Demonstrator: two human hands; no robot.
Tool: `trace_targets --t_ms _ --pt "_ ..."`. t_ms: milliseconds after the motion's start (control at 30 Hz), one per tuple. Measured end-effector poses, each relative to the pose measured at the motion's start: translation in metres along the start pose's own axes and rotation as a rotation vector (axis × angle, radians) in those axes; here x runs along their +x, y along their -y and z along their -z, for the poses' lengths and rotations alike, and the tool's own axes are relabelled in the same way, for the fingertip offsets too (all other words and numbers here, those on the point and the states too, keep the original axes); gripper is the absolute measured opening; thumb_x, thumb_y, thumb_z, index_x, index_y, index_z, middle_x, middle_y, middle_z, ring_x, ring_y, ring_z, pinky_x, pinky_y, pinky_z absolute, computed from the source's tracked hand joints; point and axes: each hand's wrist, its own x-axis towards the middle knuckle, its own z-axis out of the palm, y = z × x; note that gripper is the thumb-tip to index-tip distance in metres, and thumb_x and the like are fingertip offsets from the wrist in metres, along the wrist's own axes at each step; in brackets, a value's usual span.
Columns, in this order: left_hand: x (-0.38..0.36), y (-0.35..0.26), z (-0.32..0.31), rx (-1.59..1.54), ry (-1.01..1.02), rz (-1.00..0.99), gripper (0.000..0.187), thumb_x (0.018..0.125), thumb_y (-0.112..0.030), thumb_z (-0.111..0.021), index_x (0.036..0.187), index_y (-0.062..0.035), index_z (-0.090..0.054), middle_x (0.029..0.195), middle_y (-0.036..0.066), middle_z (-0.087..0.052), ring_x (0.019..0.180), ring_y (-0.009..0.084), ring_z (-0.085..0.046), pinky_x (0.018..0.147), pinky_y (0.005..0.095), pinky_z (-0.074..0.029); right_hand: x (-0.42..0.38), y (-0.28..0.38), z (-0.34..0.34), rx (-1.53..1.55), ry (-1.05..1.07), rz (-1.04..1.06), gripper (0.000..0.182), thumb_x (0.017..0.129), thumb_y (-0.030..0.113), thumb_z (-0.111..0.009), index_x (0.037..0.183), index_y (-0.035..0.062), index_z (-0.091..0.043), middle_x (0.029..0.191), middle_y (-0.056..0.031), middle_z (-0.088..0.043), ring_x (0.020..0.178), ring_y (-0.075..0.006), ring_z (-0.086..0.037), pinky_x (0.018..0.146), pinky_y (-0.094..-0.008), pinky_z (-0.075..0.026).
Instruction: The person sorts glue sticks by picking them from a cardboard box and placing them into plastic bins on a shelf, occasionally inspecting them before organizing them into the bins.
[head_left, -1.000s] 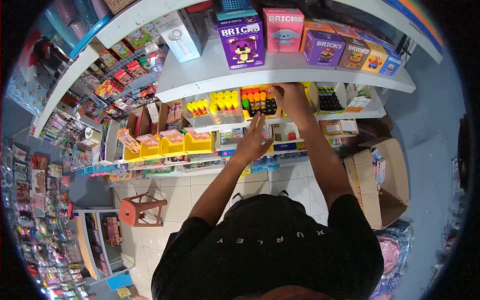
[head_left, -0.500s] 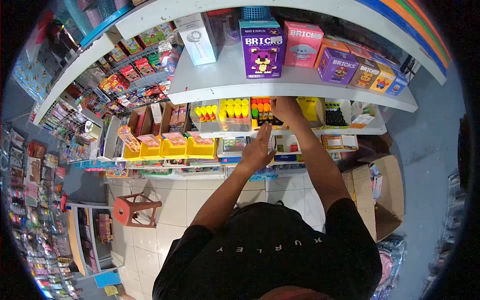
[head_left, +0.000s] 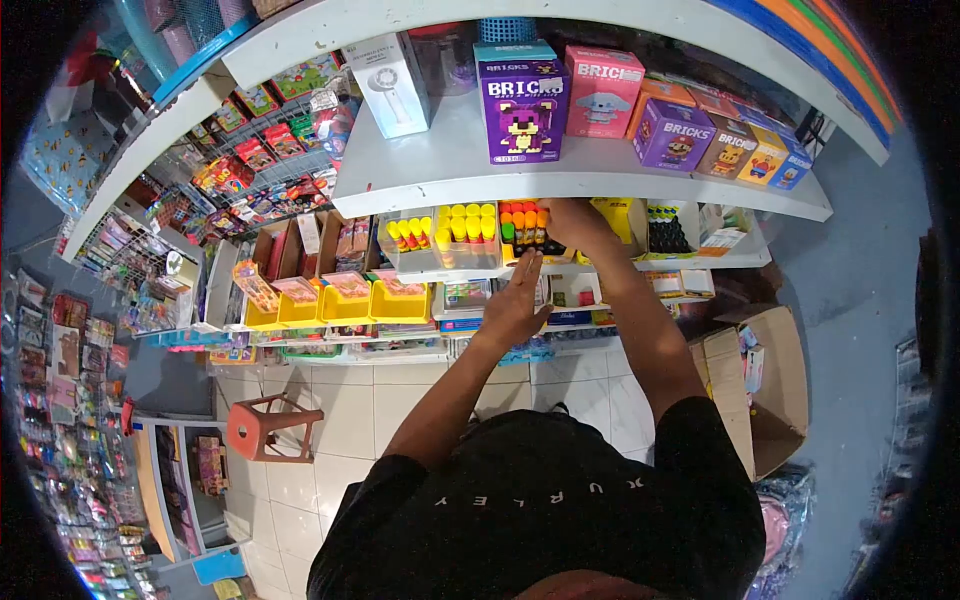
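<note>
My left hand [head_left: 514, 308] rests at the front of a box of black tubes with orange, red and green caps [head_left: 527, 222], its fingers stretched toward the box's lower edge. My right hand [head_left: 578, 224] reaches in at the box's right end, just under the upper shelf. Its fingertips are hidden, so what it holds, if anything, does not show. Left of the box stand yellow-capped tubes in clear bins [head_left: 467, 226]. Right of my right hand is a yellow box [head_left: 620, 222], then a box of dark markers with light green ends [head_left: 670, 230].
Boxes marked BRICKS [head_left: 522, 110] stand on the white upper shelf [head_left: 440, 180] overhanging my hands. Yellow trays [head_left: 345, 304] line the shelf at left. A red stool [head_left: 272, 427] stands on the tiled floor, and an open cardboard carton [head_left: 780, 400] sits at the right.
The view has shifted slightly, with a little more of the orange caps showing beneath the upper shelf. Both hands stay at the same box, almost unmoved.
</note>
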Motion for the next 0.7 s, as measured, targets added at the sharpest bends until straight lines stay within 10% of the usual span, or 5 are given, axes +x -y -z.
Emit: trace_targets --t_ms 467,700 --pt "0.002 0.017 -0.01 -0.079 -0.197 -0.197 0.083 0.082 -0.019 -0.071 0.149 -0.0028 -0.024 0.154 0.02 -0.025 0.119 0.0394 -0.054 0.089 0.0419 -0.053 -0.009 0.025 0.004 -0.072 0.089 -0.055 0.037 0.08 0.001 -0.057 0.115 -0.0066 -0.056 0.12 -0.0276 -0.057 0.114 -0.0392 -0.056 0.096 -0.0484 -0.047" --pt "-0.054 0.034 0.006 -0.514 -0.281 -0.085 0.074 0.081 -0.002 -0.073 0.144 -0.0074 -0.035 0.147 0.019 -0.033 0.099 0.0229 -0.061 0.078 0.0312 -0.054 -0.07 0.05 -0.008 0.144 -0.429 0.212 0.034 0.083 0.008 -0.06 0.117 0.0034 -0.059 0.101 -0.0226 -0.065 0.089 -0.0378 -0.065 0.077 -0.045 -0.052"
